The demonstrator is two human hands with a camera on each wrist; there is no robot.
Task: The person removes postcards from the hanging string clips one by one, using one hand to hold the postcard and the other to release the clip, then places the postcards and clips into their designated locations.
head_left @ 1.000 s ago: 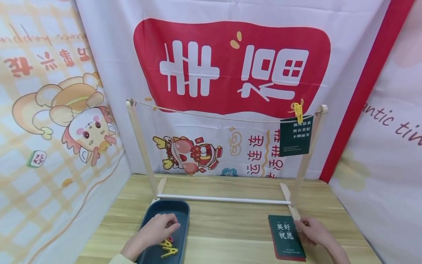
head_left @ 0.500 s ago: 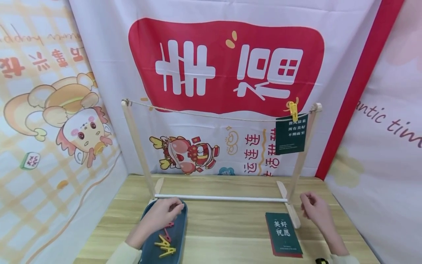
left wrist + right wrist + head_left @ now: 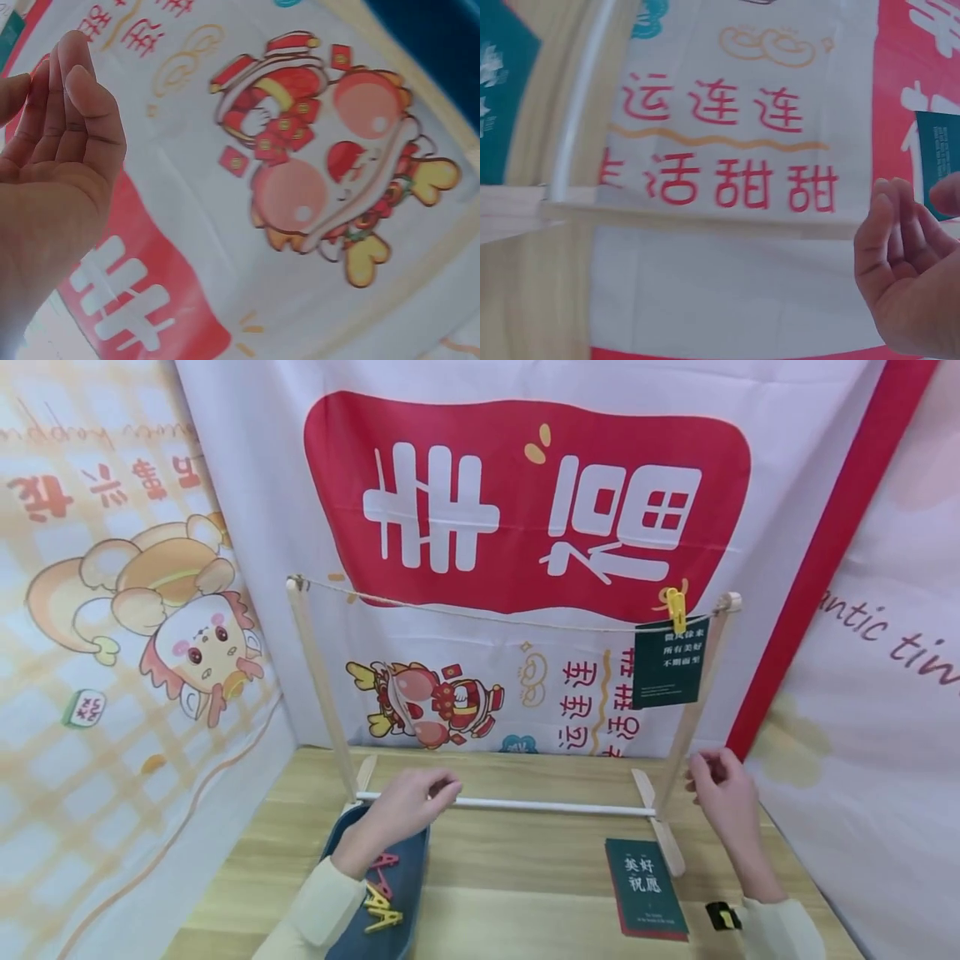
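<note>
My left hand [image 3: 412, 802] is raised over the far end of a dark blue tray [image 3: 420, 877], fingers loosely bent and nothing seen between them. In the tray lie several red and yellow clothespins [image 3: 384, 917]. My right hand [image 3: 726, 793] hovers beside the right post of a wooden frame [image 3: 693, 718], fingers loosely curled and holding nothing that shows. From the cord [image 3: 480, 620] strung across the frame hangs a dark green card [image 3: 670, 672], clipped by a yellow clothespin [image 3: 677, 610]. A stack of green and red cards [image 3: 647, 889] lies on the table, nearer than the frame.
A white rod [image 3: 555, 807] joins the frame's two feet low above the wooden table [image 3: 517, 877]. Printed cloth [image 3: 525, 685] hangs behind, with more cloth at both sides. A small black item with a yellow mark [image 3: 723, 916] shows by the right sleeve.
My right hand has left the card stack and risen beside the right post. The left hand has lifted up and to the right from low over the tray. The hanging card stays clipped.
</note>
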